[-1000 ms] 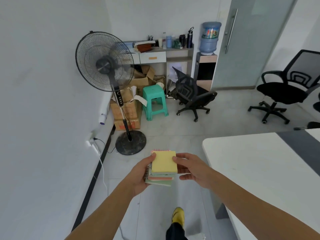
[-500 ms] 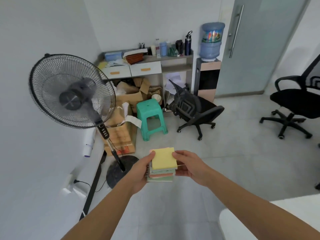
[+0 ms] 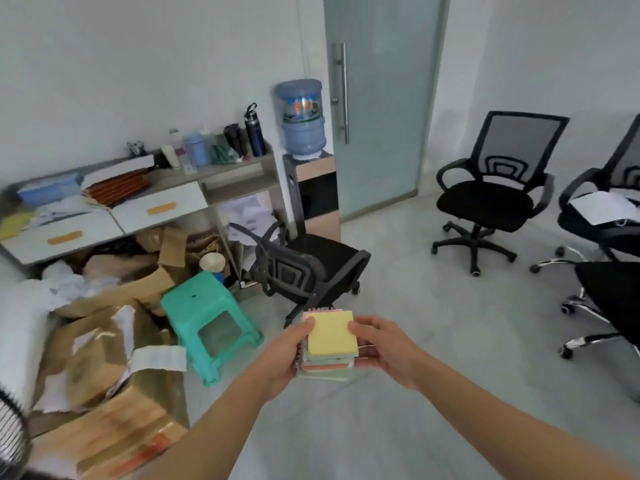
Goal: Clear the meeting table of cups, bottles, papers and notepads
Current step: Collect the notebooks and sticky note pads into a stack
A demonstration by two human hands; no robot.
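Note:
I hold a small stack of notepads (image 3: 330, 337) in front of me, over the floor, with a yellow pad on top and green, pink and spiral-bound pads beneath. My left hand (image 3: 287, 355) grips the stack's left edge, thumb on top. Opposite it, my right hand (image 3: 384, 348) grips the right edge. The meeting table is out of view.
A low shelf desk (image 3: 166, 206) against the far wall carries bottles, cups and papers. Cardboard boxes (image 3: 104, 375) and a green plastic stool (image 3: 211, 320) lie on the left. A tipped black chair (image 3: 304, 268) is ahead, a water dispenser (image 3: 308, 164) beyond, office chairs (image 3: 491, 195) at right.
I have moved forward toward the desk, stool and boxes. The fan has slid off to the lower left and the white table has left the view. Both hands keep the stack.

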